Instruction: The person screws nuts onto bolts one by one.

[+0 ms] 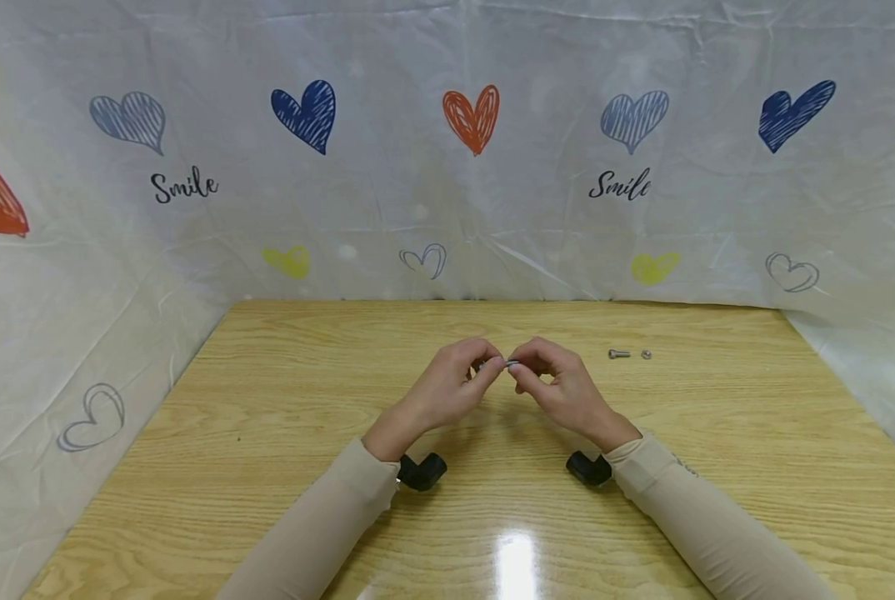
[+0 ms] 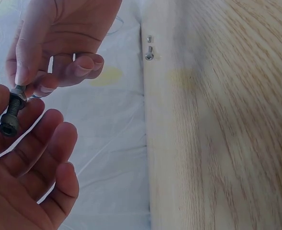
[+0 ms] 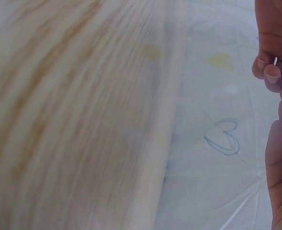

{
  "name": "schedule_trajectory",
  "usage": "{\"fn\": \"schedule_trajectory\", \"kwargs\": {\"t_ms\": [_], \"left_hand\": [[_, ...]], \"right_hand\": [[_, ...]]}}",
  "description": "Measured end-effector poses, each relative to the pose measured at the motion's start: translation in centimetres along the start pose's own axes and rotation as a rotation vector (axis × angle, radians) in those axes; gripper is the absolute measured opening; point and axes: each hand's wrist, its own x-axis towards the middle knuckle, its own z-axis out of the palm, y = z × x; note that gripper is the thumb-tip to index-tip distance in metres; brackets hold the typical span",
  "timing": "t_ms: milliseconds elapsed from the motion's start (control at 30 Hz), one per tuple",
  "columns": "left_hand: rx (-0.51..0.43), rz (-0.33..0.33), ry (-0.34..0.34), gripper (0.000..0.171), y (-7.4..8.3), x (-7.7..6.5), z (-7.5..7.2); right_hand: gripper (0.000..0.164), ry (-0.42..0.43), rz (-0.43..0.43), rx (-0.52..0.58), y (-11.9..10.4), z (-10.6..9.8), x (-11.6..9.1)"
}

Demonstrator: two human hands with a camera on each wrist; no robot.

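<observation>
Pinching the held bolt point(image 2: 13, 110) beside its nut point(image 2: 17, 98) with the left hand point(image 1: 447, 383), and pinching the threaded tip point(image 2: 20, 88) with the right hand point(image 1: 563, 390). To find this bolt, look between the two hands, above the table point(image 1: 267, 400). Judging by the grip, probably working at the nut on the thread; cannot tell in which direction. To do it well, better to steady the socket head point(image 2: 8, 125), to keep the nut square to the shank, and to turn gently, without forcing. Beware of the far edge point(image 1: 387, 302), ahead of the hands, and of the cloth point(image 1: 387, 200) behind it. Avoid brushing the loose bolt point(image 1: 618, 354) and loose nut point(image 1: 646, 355), lying to the right of the right hand. For moving, prefer the wide wood left of the hands.
</observation>
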Motion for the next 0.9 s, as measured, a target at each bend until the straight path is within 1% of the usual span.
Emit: {"fn": "schedule_trajectory", "kwargs": {"t_ms": [167,267,333,433,500,600,733,867,900], "left_hand": [[-0.008,-0.018,0.025,0.02,-0.04,0.09,0.01],[-0.021,0.013,0.037,0.029,0.0,0.16,0.0],[-0.03,0.045,0.042,0.03,-0.01,0.22,0.03],[-0.023,0.085,0.049,0.023,-0.04,0.3,0.11],[-0.011,0.095,0.054,0.018,-0.09,0.3,0.17],[0.007,0.098,0.056,0.014,-0.17,0.27,0.24],[0.008,0.095,0.047,0.009,-0.2,0.23,0.23],[-0.001,0.072,0.038,0.006,-0.23,0.21,0.15],[-0.002,0.066,0.036,0.005,-0.27,0.2,0.15]], "right_hand": [[0.008,-0.002,-0.006,0.001,0.01,-0.01,0.0],[0.008,-0.003,-0.002,0.001,0.02,-0.01,0.0],[0.007,-0.001,0.002,-0.002,0.0,-0.04,0.0],[0.007,-0.004,0.006,0.0,-0.01,-0.04,-0.01],[0.008,-0.007,0.003,0.001,0.03,-0.02,-0.01],[0.008,-0.011,0.0,0.005,0.12,-0.02,-0.04],[0.008,-0.007,-0.003,0.01,0.16,-0.05,-0.05],[0.009,-0.001,0.002,0.013,0.19,-0.08,-0.01],[0.009,0.0,0.002,0.014,0.71,-0.06,-0.07]]}}
